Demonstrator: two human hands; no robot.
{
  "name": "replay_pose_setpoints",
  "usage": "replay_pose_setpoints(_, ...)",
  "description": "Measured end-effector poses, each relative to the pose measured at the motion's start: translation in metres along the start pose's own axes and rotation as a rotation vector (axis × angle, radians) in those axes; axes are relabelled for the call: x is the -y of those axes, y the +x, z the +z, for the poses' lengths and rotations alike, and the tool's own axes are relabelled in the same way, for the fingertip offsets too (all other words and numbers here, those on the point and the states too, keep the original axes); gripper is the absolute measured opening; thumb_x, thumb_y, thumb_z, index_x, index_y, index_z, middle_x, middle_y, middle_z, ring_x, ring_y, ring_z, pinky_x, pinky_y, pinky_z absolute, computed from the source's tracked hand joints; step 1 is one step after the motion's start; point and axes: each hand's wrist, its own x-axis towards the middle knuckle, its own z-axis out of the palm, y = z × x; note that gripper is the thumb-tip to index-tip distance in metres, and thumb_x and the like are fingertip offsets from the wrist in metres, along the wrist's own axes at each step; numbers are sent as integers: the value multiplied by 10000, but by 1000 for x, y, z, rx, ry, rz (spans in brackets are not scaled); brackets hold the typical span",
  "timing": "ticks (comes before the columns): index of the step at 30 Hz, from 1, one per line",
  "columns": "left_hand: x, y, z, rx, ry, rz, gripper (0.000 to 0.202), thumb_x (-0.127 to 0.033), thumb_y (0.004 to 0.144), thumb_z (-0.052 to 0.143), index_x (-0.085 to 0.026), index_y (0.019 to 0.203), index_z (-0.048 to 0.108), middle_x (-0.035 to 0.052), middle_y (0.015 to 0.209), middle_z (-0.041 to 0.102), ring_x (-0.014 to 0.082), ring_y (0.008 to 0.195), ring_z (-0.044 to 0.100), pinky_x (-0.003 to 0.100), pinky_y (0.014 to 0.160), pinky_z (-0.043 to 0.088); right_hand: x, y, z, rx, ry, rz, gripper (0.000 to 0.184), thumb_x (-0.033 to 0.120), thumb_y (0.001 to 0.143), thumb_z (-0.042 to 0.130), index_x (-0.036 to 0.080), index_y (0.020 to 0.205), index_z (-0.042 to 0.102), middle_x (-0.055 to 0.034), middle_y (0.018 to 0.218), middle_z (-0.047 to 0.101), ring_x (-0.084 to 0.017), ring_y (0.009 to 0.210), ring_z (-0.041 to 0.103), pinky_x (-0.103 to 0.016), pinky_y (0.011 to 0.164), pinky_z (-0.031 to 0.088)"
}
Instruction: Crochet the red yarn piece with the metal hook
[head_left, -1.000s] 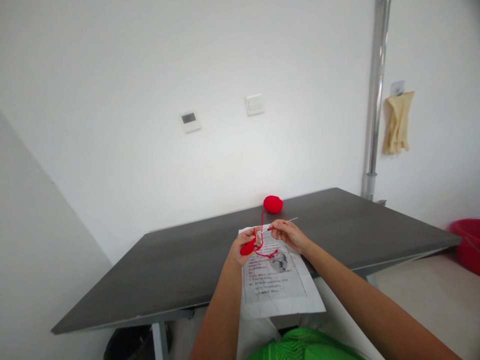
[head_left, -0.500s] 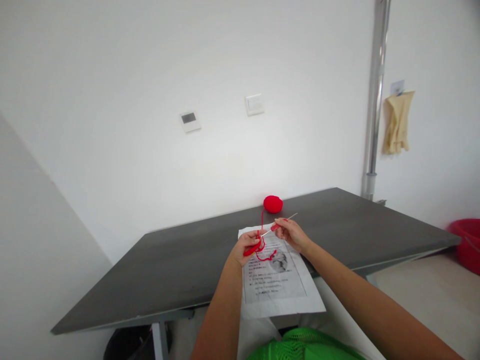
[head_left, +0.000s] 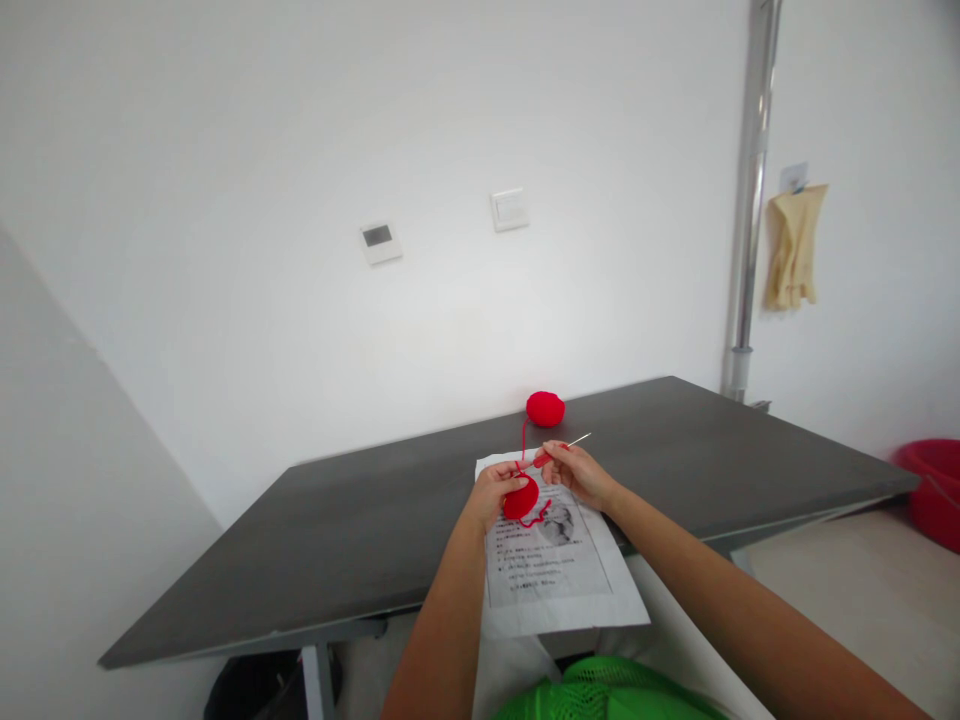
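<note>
Beside a white wall [head_left: 262, 250], dark table [head_left: 375, 530] (red yarn ball [head_left: 545, 409] atop)

Dark table [head_left: 360, 540], printed sheet [head_left: 555, 600], probably yarn ball [head_left: 545, 409]

One view, worn on the head, and it's looking forward and down along both forearms! The left hand [head_left: 491, 492] and right hand [head_left: 576, 472] come up small, below mid-frame, so the lens sits well back from them. It's a wide look: table [head_left: 360, 530] on either side of the hands, wall [head_left: 450, 330] facing us above them, tub [head_left: 934, 490] caught far right of the right hand, wearer's green top [head_left: 600, 692] beneath.
</note>
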Motion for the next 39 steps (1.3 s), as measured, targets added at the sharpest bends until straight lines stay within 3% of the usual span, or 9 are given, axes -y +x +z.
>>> replay_pose_setpoints(7,4,2,1,31,37,19,487,-224,467,856,-108,917,712,81,800,719,167,700,638,304,752,436,-6,-3,2,67,-135,-20,274,430,701,732,178,727,628,32,530,583,-85,495,476,-222,515,337)
replay_pose_setpoints(17,3,2,1,-3,37,-12,502,-192,435,853,-102,907,710,58,743,704,137,626,608,273,668,434,-6,2,-3,-37,-480,-298,180,384,693,727,209,734,727,-40,769,681,-196,768,588,-339,753,436)
replay_pose_setpoints(30,7,5,0,-1,75,12,585,-166,446,837,-110,1009,686,85,845,721,166,698,639,297,736,443,-8,-2,1,-11,-404,-206,157,338,695,721,198,727,658,33,613,544,-118,587,474,-262,593,368)
replay_pose_setpoints(39,7,4,0,-32,98,52,544,-186,476,832,-111,997,689,91,859,714,168,719,640,296,734,450,-10,2,-3,-24,-433,-235,158,357,691,723,217,764,719,-32,794,686,-204,803,604,-357,799,445)
